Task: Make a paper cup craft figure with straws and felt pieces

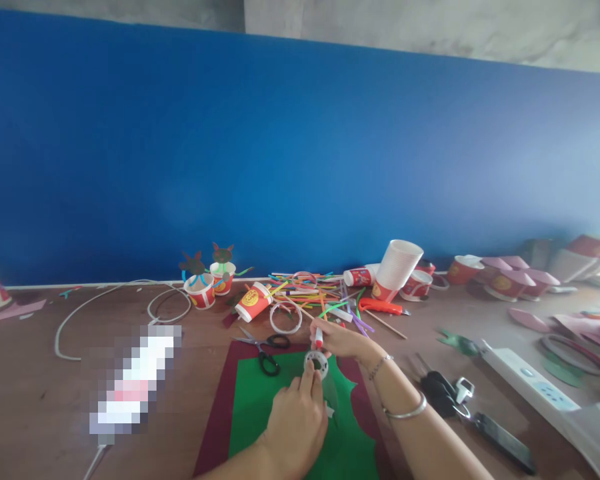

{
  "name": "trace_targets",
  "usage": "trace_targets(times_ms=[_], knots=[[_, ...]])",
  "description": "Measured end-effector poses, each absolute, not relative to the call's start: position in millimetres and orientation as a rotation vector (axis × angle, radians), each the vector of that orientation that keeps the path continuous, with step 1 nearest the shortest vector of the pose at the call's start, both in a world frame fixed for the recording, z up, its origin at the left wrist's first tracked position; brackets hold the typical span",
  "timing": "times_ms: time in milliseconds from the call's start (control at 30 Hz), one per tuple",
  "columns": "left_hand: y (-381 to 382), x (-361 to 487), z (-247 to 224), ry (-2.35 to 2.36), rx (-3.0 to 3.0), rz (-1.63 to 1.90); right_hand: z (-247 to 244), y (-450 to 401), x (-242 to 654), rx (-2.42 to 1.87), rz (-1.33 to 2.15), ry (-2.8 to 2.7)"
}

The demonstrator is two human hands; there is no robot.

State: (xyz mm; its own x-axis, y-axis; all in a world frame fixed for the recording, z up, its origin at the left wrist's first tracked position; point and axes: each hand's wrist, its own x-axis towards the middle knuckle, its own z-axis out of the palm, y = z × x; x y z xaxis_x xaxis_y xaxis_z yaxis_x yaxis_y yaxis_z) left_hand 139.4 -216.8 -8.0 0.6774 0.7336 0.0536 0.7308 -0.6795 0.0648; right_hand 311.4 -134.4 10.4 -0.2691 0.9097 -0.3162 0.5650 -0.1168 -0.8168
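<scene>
My left hand [299,415] presses its fingertips on a small white tape roll [323,361], above the green paper sheet [260,393]. Closed round a white marker with a red band [319,337] is my right hand [337,339], at the roll's far side; the marker's tip is hidden. A dark green paper piece [331,387] lies beneath the roll. Maroon paper [220,407] shows beneath the green sheet. Black-handled scissors [269,360] lie open just left of the hands.
Coloured sticks [305,288] are heaped behind, near a white ring [286,319]. Decorated paper cups [200,293] and stacked cups [397,267] stand along the blue wall panel [300,147]. A red utility knife [380,306], keys [437,390] and a power strip [525,377] lie to the right.
</scene>
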Motion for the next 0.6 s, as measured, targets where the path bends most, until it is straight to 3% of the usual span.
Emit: trace_targets(times_ms=[300, 600], knots=[[-213, 138, -22, 1.166, 2.937, 0.332, 1, -131, 317, -1.603, 1.361, -1.817], [-213, 139, -19, 1.158, 3.017, 0.290, 2, -131, 318, -1.579, 1.356, -1.821]])
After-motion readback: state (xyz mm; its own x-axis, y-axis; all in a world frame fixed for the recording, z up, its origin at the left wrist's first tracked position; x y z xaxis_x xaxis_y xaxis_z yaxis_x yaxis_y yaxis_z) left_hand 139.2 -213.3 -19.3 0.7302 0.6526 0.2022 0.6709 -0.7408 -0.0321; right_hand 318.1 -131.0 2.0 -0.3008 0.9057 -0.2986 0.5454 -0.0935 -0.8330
